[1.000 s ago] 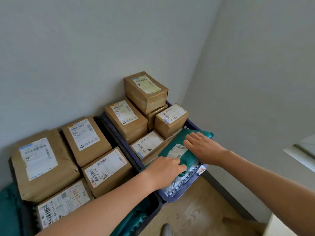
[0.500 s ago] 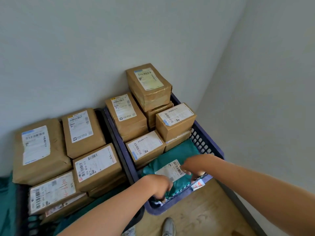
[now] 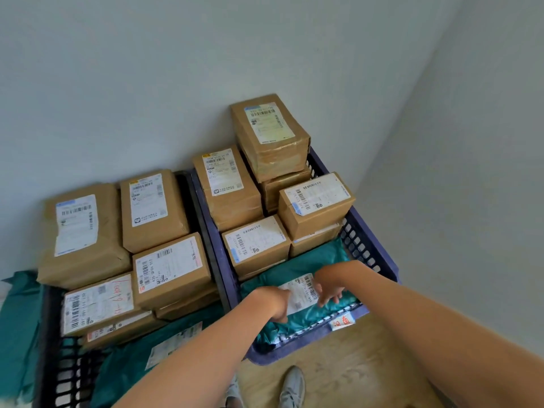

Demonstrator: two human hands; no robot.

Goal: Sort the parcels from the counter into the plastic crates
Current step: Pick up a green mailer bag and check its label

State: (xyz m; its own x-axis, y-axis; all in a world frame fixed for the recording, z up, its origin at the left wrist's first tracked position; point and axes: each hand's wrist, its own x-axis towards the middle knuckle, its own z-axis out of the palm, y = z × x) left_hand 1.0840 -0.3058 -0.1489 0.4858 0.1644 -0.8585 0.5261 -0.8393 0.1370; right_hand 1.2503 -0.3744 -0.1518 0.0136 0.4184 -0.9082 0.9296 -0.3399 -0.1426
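Observation:
A green plastic mailer parcel (image 3: pixel 321 260) with a white barcode label lies flat in the front of the blue plastic crate (image 3: pixel 379 260), in front of several stacked brown boxes (image 3: pixel 256 245). My left hand (image 3: pixel 273 301) curls its fingers round the mailer's near left edge. My right hand (image 3: pixel 329 285) is over the label, its loosely bent fingers pointing down and touching the mailer. A black plastic crate (image 3: pixel 203 219) stands to the left, filled with brown boxes (image 3: pixel 167 269) on top of green mailers (image 3: pixel 132 363).
Both crates sit in a corner against pale walls. The tallest box stack (image 3: pixel 270 134) rises at the blue crate's back. A red-and-white tag (image 3: pixel 343 320) hangs on its front rim. Wood floor and my grey shoe (image 3: pixel 293 387) lie below.
The green mailer has gone from resting high on the blue crate's rim to lying flat inside it. Both hands moved down with it, and my right hand's fingers have loosened.

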